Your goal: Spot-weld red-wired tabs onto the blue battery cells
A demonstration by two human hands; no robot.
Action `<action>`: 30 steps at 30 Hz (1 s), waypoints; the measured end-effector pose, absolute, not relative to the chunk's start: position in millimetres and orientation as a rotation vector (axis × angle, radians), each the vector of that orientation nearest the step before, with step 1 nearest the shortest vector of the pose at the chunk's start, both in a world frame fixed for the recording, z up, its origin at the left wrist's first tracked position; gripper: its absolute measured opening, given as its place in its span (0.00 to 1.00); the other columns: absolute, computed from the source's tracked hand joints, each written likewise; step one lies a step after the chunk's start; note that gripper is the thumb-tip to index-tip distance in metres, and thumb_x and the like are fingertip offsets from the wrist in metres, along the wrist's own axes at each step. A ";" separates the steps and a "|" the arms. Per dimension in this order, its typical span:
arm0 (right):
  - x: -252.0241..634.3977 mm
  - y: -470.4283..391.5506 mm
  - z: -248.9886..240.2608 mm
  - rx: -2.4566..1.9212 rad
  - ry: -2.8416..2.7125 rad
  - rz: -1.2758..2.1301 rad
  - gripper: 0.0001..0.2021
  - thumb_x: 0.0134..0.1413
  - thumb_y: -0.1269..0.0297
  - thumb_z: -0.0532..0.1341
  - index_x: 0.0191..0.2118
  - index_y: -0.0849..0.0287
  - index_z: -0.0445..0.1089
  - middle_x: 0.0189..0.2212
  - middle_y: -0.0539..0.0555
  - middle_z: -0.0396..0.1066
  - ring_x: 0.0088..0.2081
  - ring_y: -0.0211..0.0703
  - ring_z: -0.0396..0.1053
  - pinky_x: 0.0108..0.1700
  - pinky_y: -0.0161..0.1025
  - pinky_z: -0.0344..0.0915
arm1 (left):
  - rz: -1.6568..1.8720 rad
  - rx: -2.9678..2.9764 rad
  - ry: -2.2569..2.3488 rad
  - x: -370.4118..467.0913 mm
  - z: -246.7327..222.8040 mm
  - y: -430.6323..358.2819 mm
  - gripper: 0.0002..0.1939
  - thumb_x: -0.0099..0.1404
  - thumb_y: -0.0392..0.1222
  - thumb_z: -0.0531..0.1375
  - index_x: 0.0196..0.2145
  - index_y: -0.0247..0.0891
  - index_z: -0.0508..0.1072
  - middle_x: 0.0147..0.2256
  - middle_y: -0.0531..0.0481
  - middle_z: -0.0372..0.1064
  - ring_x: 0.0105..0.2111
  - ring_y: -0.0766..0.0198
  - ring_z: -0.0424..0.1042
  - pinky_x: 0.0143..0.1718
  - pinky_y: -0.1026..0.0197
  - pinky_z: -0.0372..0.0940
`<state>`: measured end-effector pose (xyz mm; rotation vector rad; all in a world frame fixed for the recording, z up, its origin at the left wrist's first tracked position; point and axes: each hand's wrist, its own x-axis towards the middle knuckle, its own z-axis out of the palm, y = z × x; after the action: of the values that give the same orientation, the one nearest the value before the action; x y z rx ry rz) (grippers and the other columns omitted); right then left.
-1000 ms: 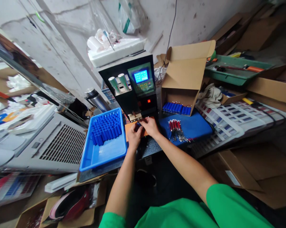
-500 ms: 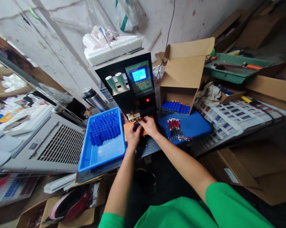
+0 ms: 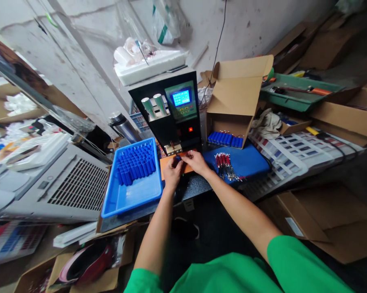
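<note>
My left hand (image 3: 172,174) is closed around a blue cylindrical battery cell (image 3: 178,158), its end showing between thumb and fingers. Close beside it, the fingers of my right hand (image 3: 198,163) are pinched together at the cell; what they hold is too small to make out. Both hands are over an orange board (image 3: 165,163), just in front of the copper electrodes (image 3: 172,147) of a black spot welder (image 3: 183,138) with a lit blue screen. To the right, a bundle of red and black wire leads (image 3: 224,165) lies on a blue mat (image 3: 250,160).
At the left a blue plastic tray (image 3: 131,203) holds many upright blue cells (image 3: 137,165). An opened cardboard box (image 3: 232,95) behind the mat contains a row of blue cells with leads (image 3: 225,138). A steel flask (image 3: 124,126) stands behind the tray.
My hands and the cell have drawn slightly back from the electrodes, toward me. My right hand has shifted a little to the right. The camera view has moved slightly.
</note>
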<state>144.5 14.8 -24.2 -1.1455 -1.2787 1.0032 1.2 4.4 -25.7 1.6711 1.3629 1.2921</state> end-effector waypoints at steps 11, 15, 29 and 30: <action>152.9 8.7 -17.3 -1.123 -1.290 1.116 0.17 0.49 0.49 0.63 0.23 0.57 0.64 0.15 0.45 0.60 0.20 0.36 0.57 0.25 0.33 0.54 | 1.303 1.668 1.325 3.0 -15.6 1.0 0.17 0.60 0.48 0.65 0.43 0.36 0.76 0.35 0.48 0.76 0.34 0.62 0.74 0.39 0.60 0.68; 153.6 5.1 -11.1 -1.099 -1.250 1.166 0.19 0.47 0.47 0.64 0.21 0.56 0.62 0.14 0.44 0.59 0.18 0.34 0.56 0.23 0.33 0.53 | 1.355 1.604 1.324 -5.7 -16.4 -5.9 0.22 0.60 0.50 0.65 0.48 0.36 0.75 0.44 0.42 0.77 0.40 0.58 0.76 0.45 0.55 0.71; 157.2 -5.8 12.2 -1.202 -1.205 1.278 0.20 0.49 0.49 0.67 0.20 0.58 0.64 0.13 0.46 0.61 0.15 0.33 0.57 0.18 0.31 0.53 | 1.138 2.063 1.563 6.2 -21.7 -29.6 0.07 0.62 0.44 0.63 0.31 0.41 0.80 0.26 0.49 0.72 0.31 0.59 0.70 0.43 0.54 0.63; 161.4 -15.9 19.5 -1.214 -1.227 1.312 0.20 0.50 0.49 0.67 0.21 0.59 0.65 0.14 0.49 0.65 0.16 0.35 0.61 0.19 0.32 0.56 | 1.133 2.058 1.589 6.8 -22.5 -28.9 0.08 0.63 0.44 0.62 0.31 0.41 0.80 0.26 0.49 0.71 0.31 0.58 0.69 0.44 0.54 0.62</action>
<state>161.4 -15.9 19.5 -1.2138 -1.2268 1.3123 6.8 -28.9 -22.5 2.0584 1.5887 1.1331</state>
